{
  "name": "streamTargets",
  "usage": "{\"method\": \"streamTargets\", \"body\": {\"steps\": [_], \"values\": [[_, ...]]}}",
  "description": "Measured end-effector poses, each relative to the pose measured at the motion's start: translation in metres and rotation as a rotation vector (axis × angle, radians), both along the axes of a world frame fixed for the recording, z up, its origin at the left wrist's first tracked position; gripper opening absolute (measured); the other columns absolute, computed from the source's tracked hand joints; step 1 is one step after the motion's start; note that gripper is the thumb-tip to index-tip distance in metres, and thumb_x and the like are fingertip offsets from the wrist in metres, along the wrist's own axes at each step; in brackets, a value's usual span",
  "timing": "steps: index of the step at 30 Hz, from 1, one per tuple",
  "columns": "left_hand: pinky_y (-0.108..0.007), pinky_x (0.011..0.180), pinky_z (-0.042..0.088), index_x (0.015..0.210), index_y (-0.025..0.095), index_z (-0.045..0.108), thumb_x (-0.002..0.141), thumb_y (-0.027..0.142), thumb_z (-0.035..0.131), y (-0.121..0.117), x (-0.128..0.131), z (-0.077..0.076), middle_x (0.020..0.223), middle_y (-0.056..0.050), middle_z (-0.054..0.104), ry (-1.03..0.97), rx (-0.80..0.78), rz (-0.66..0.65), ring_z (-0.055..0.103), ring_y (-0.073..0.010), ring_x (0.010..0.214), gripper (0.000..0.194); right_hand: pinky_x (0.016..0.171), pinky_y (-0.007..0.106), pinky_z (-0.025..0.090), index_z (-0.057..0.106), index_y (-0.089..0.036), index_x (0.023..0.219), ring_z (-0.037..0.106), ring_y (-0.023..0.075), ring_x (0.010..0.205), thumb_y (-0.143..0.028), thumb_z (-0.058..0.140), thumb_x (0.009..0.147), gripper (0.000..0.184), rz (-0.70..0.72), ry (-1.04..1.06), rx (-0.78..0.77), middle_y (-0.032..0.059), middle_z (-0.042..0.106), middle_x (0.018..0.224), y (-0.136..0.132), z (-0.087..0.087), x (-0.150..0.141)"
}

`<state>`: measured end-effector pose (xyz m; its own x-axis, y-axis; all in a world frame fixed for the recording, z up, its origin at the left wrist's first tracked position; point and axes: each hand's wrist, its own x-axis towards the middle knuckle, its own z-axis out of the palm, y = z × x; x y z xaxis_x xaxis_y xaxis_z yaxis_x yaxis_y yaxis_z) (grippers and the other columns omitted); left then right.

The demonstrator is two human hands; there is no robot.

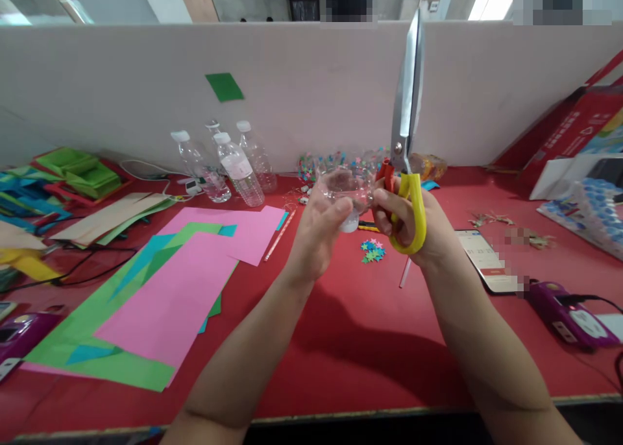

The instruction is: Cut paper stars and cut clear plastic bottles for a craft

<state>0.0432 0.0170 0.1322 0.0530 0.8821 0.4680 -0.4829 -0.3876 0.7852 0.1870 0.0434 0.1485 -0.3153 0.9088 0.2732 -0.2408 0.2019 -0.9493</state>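
My left hand [321, 228] is closed around a clear plastic bottle top [346, 184], cut off wide, with its neck and white cap pointing down. In my right hand [411, 208] are large scissors [402, 143] with yellow handles, their blades pointing up and nearly together. Fingertips of that hand touch the right side of the bottle top. A small red object [387, 172] sits by the right fingers; its kind I cannot make out. Below the hands lies a pile of colourful paper stars [374, 251]. A thin pink straw [405, 273] lies near the right wrist.
Pink and green paper sheets [170, 292] spread over the left of the red table [341, 367]. Several clear bottles [241, 169] stand near the white partition [311, 88]. Green boxes [82, 172] are at far left. A phone [489, 263] and a purple device [569, 315] lie right.
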Motion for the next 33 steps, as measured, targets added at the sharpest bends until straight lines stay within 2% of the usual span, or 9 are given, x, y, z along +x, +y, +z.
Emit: {"method": "streamTargets", "body": {"steps": [4, 8, 16, 18, 21, 25, 27, 30, 33], "values": [[-0.042, 0.099, 0.049, 0.115, 0.020, 0.056, 0.078, 0.045, 0.072, 0.001, -0.001, -0.002, 0.118, -0.008, 0.062, 0.035, 0.056, 0.052, 0.060, -0.0272, 0.117, 0.048, 0.038, 0.021, 0.029, 0.055, -0.021, 0.078, 0.041, 0.0037, 0.044, -0.043, 0.076, 0.074, 0.031, -0.023, 0.019, 0.007, -0.0063, 0.050, 0.062, -0.005, 0.001, 0.001], [-0.043, 0.100, 0.047, 0.121, 0.023, 0.053, 0.078, 0.039, 0.073, 0.000, -0.004, -0.002, 0.117, -0.007, 0.062, 0.032, 0.077, 0.045, 0.060, -0.0270, 0.119, 0.049, 0.039, 0.020, 0.031, 0.056, -0.020, 0.077, 0.042, 0.0037, 0.044, -0.045, 0.076, 0.074, 0.032, -0.045, -0.011, 0.002, -0.0054, 0.052, 0.065, -0.008, 0.001, 0.001], [-0.042, 0.099, 0.047, 0.125, 0.024, 0.049, 0.077, 0.036, 0.073, -0.004, -0.007, 0.001, 0.113, -0.005, 0.062, 0.067, 0.069, 0.036, 0.063, -0.0246, 0.112, 0.054, 0.041, 0.021, 0.030, 0.057, -0.021, 0.076, 0.040, 0.0056, 0.045, -0.052, 0.075, 0.072, 0.037, -0.050, -0.075, 0.013, -0.0061, 0.048, 0.059, -0.010, -0.002, -0.001], [-0.040, 0.094, 0.049, 0.125, 0.025, 0.050, 0.076, 0.036, 0.075, -0.006, -0.013, -0.008, 0.112, -0.005, 0.063, 0.104, 0.056, 0.045, 0.064, -0.0225, 0.104, 0.056, 0.043, 0.022, 0.029, 0.058, -0.021, 0.079, 0.038, 0.0063, 0.045, -0.053, 0.075, 0.071, 0.037, -0.065, -0.134, 0.035, -0.0073, 0.045, 0.057, -0.009, -0.008, 0.003], [-0.037, 0.088, 0.050, 0.123, 0.027, 0.051, 0.072, 0.032, 0.078, -0.009, -0.030, -0.035, 0.110, -0.004, 0.063, 0.170, 0.005, 0.052, 0.066, -0.0184, 0.091, 0.058, 0.046, 0.023, 0.029, 0.058, -0.021, 0.082, 0.037, 0.0080, 0.048, -0.053, 0.073, 0.072, 0.037, -0.137, -0.341, 0.085, -0.0078, 0.043, 0.057, -0.008, -0.029, 0.014], [-0.033, 0.084, 0.049, 0.123, 0.028, 0.052, 0.072, 0.028, 0.077, -0.018, -0.054, -0.082, 0.110, -0.004, 0.062, 0.236, -0.157, 0.061, 0.063, -0.0174, 0.090, 0.057, 0.050, 0.025, 0.031, 0.052, -0.022, 0.080, 0.046, 0.0132, 0.054, -0.059, 0.062, 0.077, 0.039, -0.186, -0.828, 0.117, -0.0038, 0.051, 0.062, -0.012, -0.069, 0.030], [-0.031, 0.082, 0.049, 0.123, 0.027, 0.051, 0.071, 0.028, 0.078, -0.023, -0.060, -0.099, 0.111, -0.005, 0.060, 0.273, -0.228, 0.060, 0.061, -0.0164, 0.088, 0.059, 0.054, 0.027, 0.034, 0.049, -0.022, 0.081, 0.053, 0.0179, 0.061, -0.059, 0.059, 0.078, 0.039, -0.195, -1.067, 0.186, 0.0013, 0.058, 0.070, -0.018, -0.084, 0.033], [-0.030, 0.079, 0.048, 0.122, 0.026, 0.050, 0.067, 0.027, 0.081, -0.029, -0.061, -0.107, 0.112, -0.005, 0.058, 0.318, -0.234, 0.075, 0.058, -0.0152, 0.086, 0.062, 0.057, 0.029, 0.034, 0.050, -0.021, 0.087, 0.061, 0.0240, 0.072, -0.058, 0.051, 0.084, 0.037, -0.215, -1.290, 0.308, 0.0099, 0.066, 0.083, -0.027, -0.096, 0.033], [-0.031, 0.081, 0.048, 0.120, 0.027, 0.052, 0.065, 0.022, 0.082, -0.033, -0.060, -0.102, 0.113, -0.006, 0.057, 0.377, -0.216, 0.137, 0.055, -0.0160, 0.088, 0.063, 0.056, 0.030, 0.030, 0.053, -0.020, 0.090, 0.064, 0.0257, 0.072, -0.058, 0.043, 0.089, 0.039, -0.249, -1.427, 0.373, 0.0121, 0.069, 0.086, -0.029, -0.099, 0.033]]}}
